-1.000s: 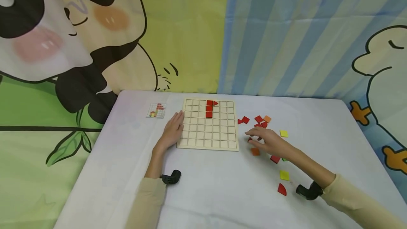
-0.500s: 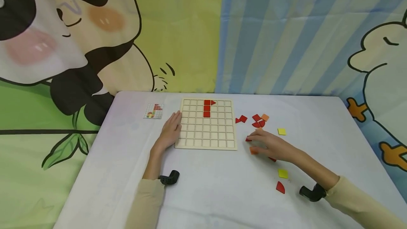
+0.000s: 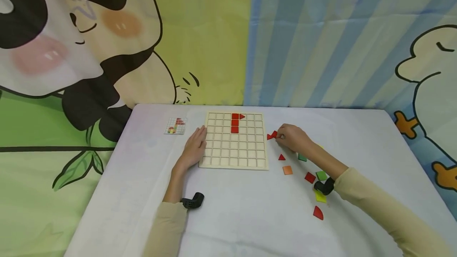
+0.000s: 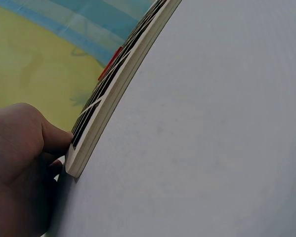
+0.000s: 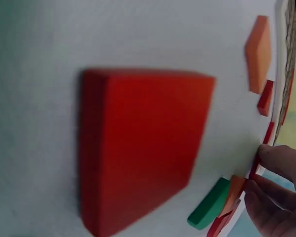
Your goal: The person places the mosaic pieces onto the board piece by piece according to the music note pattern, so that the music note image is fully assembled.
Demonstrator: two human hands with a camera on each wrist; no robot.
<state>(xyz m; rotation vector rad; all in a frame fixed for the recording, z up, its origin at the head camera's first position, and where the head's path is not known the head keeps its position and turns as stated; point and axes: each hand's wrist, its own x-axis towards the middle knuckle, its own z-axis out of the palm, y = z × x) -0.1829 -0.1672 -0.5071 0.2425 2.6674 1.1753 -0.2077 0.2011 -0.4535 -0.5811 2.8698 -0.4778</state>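
Note:
A wooden grid board [image 3: 235,156] lies on the white table. Three red square tiles [image 3: 235,123] form a column at its top, with a red triangle tile [image 3: 242,116] beside the uppermost. My left hand [image 3: 194,146] rests along the board's left edge, fingers straight; in the left wrist view, it touches the board near a corner. Just right of the board, my right hand [image 3: 293,138] pinches a red square tile [image 3: 274,134] between thumb and fingers. Close to that tile lies another red triangle tile [image 3: 269,137].
Loose tiles lie right of the board, among them an orange square [image 3: 287,170], a red triangle [image 3: 281,157], a red square [image 3: 310,177], a green square [image 3: 321,175], a yellow square [image 3: 320,196] and a red quarter-round [image 3: 318,212]. A small pattern card [image 3: 176,126] lies left of the board.
My right hand has moved away from above the orange square and nearby red triangle, up to the red square tile, and pinches it. The left hand keeps its place on the board's edge.

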